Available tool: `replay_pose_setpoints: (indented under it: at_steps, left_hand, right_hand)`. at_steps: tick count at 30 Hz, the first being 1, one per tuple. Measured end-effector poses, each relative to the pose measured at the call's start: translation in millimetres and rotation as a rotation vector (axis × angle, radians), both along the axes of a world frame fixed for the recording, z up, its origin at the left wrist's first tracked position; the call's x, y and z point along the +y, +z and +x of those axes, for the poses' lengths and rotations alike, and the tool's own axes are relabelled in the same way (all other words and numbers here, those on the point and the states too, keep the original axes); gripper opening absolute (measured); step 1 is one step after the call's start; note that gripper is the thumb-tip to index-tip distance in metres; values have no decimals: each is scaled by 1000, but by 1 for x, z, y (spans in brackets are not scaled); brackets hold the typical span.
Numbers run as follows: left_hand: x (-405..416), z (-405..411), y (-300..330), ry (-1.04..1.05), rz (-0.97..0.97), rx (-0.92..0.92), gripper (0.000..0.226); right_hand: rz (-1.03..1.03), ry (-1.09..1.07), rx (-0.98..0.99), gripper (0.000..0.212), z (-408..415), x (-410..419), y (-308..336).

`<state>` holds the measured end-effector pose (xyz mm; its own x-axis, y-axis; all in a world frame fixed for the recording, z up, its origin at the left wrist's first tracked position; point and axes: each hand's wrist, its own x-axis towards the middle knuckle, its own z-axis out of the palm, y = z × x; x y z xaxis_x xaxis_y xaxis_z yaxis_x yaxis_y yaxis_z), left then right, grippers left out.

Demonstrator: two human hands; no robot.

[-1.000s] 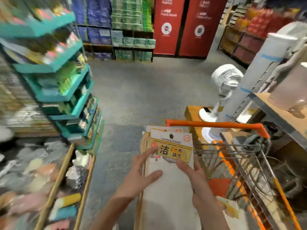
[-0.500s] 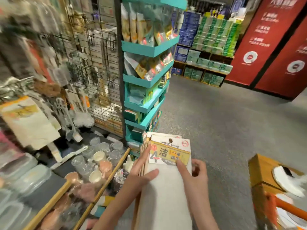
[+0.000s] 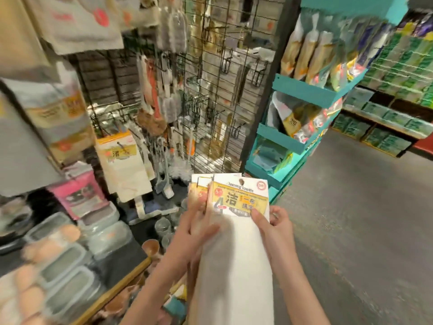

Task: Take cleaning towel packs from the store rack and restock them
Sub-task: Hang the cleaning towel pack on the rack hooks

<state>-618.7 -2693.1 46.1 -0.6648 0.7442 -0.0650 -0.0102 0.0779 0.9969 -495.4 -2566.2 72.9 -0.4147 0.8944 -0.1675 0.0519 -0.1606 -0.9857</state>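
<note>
I hold a stack of white cleaning towel packs (image 3: 236, 254) with yellow label cards upright in front of me. My left hand (image 3: 194, 226) grips the stack's left edge, thumb across the front. My right hand (image 3: 271, 221) pinches the front pack's right side, thumb on the yellow label. A matching towel pack (image 3: 124, 167) hangs from a hook on the wire grid rack (image 3: 210, 95) to the upper left of the stack.
Brushes and scrubbers hang on the rack. A teal shelf unit (image 3: 302, 90) with bagged goods stands to the right. Plastic containers (image 3: 77, 254) and small cups (image 3: 161, 226) fill the low display on the left. Grey floor (image 3: 351, 219) lies to the right.
The view has swung left from the orange cart and fan to the hanging rack. Both hands have kept hold of the towel stack, which is now closer to the rack.
</note>
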Motion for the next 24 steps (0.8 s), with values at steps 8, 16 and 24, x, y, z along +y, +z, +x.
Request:
replay_pose_setpoints:
  at_steps: [8,16,24]
  left_hand:
    - [-4,-60,-20,263,-73,-5,71]
    - [19,-96,-30,574,-16,-72,61]
    - [31,-119,-42,807,-102,0,62]
  right_hand:
    - [-58,340,-85,32,-87,28,-2]
    - [124,734,-278,36,-182,81,-3]
    - [83,1009,-137,46,-266,107,-25]
